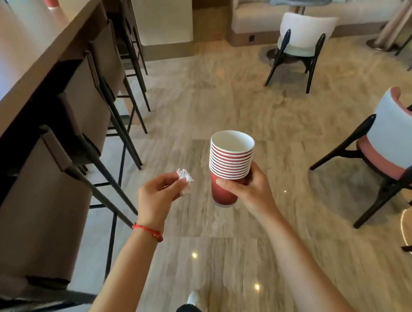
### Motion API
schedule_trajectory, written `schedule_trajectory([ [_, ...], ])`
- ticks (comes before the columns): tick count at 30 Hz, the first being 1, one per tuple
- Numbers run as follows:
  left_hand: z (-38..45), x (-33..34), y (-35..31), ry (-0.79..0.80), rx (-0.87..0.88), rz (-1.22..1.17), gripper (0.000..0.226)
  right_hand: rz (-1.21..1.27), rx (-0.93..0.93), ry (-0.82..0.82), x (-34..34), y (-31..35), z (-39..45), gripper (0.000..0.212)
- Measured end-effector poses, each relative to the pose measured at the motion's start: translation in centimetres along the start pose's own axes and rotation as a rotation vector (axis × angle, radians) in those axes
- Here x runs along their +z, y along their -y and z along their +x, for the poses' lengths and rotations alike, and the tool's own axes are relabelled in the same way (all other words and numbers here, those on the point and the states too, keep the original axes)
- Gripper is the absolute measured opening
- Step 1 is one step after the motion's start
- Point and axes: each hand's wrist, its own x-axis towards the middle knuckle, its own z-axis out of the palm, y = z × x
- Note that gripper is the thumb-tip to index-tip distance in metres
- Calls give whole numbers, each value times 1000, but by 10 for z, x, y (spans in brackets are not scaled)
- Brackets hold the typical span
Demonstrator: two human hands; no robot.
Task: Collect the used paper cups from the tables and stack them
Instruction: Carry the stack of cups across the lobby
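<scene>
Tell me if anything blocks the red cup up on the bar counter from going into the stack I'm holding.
Nothing visible does: the top of the cup stack in the right hand is open and empty. The left hand holds a crumpled tissue, and the red cup sits far off.

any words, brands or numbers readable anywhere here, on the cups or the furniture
None can be read.
Stack of red paper cups in the right hand: plain red sides and white rims, no print showing.
Crumpled white paper in the left hand: no writing visible.
Red cup on the long counter: cropped and blurred, nothing legible.
</scene>
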Motion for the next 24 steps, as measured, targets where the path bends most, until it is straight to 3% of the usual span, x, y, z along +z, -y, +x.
schedule_trajectory([
  [10,174,28,-26,16,-29,34,6,12,28,-4,25,-8,163,53],
  [19,337,93,-29,-46,-70,57,11,-1,21,50,18,-37,343,54],
  [24,414,127,-95,-58,-110,33,13,-8,37,64,8,12,443,51],
])
